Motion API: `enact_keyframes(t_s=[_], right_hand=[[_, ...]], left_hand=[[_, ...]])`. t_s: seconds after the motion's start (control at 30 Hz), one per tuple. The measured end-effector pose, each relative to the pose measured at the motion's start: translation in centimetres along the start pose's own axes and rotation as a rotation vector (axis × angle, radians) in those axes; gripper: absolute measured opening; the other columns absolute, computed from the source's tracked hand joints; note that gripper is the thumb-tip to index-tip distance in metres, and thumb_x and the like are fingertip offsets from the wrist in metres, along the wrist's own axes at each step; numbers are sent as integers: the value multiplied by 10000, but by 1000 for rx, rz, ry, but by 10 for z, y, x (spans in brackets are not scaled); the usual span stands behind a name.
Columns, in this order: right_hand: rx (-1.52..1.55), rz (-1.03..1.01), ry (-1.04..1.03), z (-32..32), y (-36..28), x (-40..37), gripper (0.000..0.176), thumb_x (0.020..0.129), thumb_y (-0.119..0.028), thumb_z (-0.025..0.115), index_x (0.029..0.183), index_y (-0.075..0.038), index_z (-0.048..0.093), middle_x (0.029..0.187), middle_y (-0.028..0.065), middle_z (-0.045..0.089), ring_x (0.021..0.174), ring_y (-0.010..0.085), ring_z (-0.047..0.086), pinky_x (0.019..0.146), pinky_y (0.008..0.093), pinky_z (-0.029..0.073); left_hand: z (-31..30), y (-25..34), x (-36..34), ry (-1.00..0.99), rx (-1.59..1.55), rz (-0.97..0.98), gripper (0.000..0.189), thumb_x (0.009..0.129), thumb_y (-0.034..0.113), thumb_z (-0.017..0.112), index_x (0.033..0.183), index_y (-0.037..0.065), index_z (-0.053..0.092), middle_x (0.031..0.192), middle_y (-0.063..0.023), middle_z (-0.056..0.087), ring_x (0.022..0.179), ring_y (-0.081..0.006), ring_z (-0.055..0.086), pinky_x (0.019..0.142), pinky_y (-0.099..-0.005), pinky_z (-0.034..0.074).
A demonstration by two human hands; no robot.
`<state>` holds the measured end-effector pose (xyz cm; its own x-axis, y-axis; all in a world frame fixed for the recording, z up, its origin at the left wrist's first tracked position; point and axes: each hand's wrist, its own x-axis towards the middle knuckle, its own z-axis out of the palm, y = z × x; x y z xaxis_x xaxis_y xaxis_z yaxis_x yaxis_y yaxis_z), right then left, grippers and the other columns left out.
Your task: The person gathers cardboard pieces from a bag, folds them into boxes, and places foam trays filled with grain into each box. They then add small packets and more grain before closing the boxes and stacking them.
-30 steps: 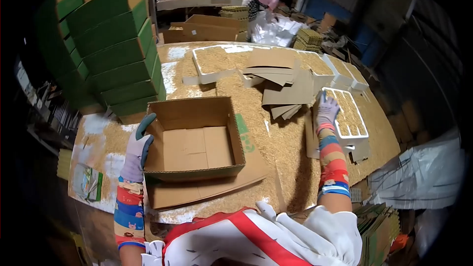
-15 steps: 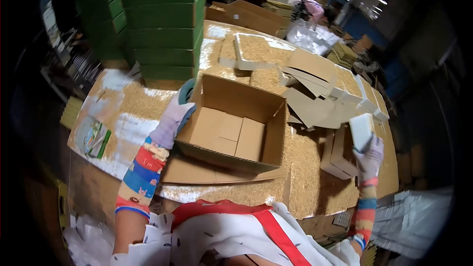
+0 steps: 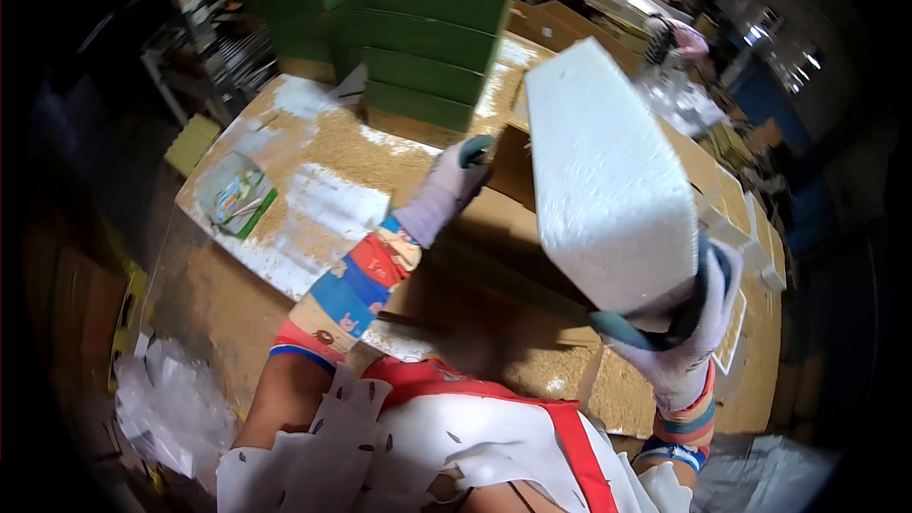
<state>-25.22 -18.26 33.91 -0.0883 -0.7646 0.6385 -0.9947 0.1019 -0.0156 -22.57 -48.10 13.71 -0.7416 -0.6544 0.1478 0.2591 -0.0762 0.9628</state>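
My right hand (image 3: 679, 337), in a glove with dark green fingers, grips a white foam block (image 3: 603, 171) from below at its near end. The block is held up, tilted, over the right side of an open cardboard box (image 3: 514, 167) and hides much of it. With its gloved fingers closed on the box's left rim, my left hand (image 3: 450, 182) holds the box. Part of the box's inside shows between the hand and the block; its near side lies in shadow.
Tall stacks of green boxes (image 3: 427, 33) stand at the back of the sawdust-strewn table (image 3: 347, 152). On its left lies a clear plastic container (image 3: 228, 192) with a green edge. Crumpled clear plastic (image 3: 176, 408) is at lower left. Another person (image 3: 684, 38) bends over far back.
My right hand has lifted the white block from the right side of the table up and left, over the cardboard box. My left hand stays on the box rim. The view has shifted.
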Motion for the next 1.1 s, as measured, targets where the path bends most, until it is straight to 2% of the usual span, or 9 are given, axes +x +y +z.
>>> enact_keyframes(t_s=[0.33,0.5,0.73,0.8,0.87,0.93,0.97,1.03,1.1], right_hand=[[53,-8,-407,75,55,38,741,527,-210,849,1176,-23,544,935,148,522,861,345,561,723,408,475],[101,-98,-717,85,65,62,649,576,-295,846,1104,-51,557,923,119,530,824,315,575,708,392,480],[138,-261,-819,157,61,2,390,811,-281,655,1125,-84,532,1027,129,551,856,309,598,696,390,499],[342,-206,-930,165,61,6,418,819,-295,655,1160,-84,539,1060,131,559,891,316,601,729,391,507],[388,-73,-988,166,70,5,541,790,-327,687,1238,-72,522,1056,141,558,882,321,605,728,378,510],[231,147,-964,153,69,19,690,722,-384,739,1270,-42,497,1104,174,544,984,342,577,803,409,481],[57,134,-897,152,71,23,782,686,-406,760,1302,-28,462,1154,200,517,1054,373,531,859,445,444],[-124,164,-807,159,91,9,994,622,-434,794,1396,-8,338,1340,277,383,1241,467,351,1012,544,301],[-85,335,-1006,173,104,-16,1146,637,-494,785,1480,-34,161,1460,344,183,1347,522,174,1089,561,200]], left_hand=[[-1,14,-8,-13,147,-98,295,894,131,565,1150,-1,628,1009,-64,683,871,-131,605,803,-266,483],[-1,32,-16,-31,284,-73,312,902,104,545,1191,5,611,1091,-115,673,970,-157,617,867,-285,473],[-10,24,-17,-17,306,-156,340,913,155,564,1207,-15,560,1111,-140,653,1016,-171,610,898,-299,480],[-15,-2,-12,-20,137,96,380,925,200,574,1229,-24,543,1147,-148,636,1048,-193,594,933,-301,459],[-64,4,-4,-51,85,-50,416,929,237,581,1253,-19,527,1170,-151,623,1054,-201,590,936,-301,457],[-127,-23,18,339,393,155,458,915,303,604,1245,-8,537,1296,-175,536,1181,-253,513,1015,-346,403],[-176,-31,35,427,507,67,491,901,318,616,1259,-6,524,1352,-184,485,1237,-270,467,1045,-366,375],[-281,-84,64,728,990,8,618,872,458,589,1347,78,478,1349,-203,478,1234,-317,470,1010,-403,399],[-369,-148,84,631,1373,-17,544,899,514,499,1383,270,458,1430,-160,407,1298,-326,395,1043,-414,358]])
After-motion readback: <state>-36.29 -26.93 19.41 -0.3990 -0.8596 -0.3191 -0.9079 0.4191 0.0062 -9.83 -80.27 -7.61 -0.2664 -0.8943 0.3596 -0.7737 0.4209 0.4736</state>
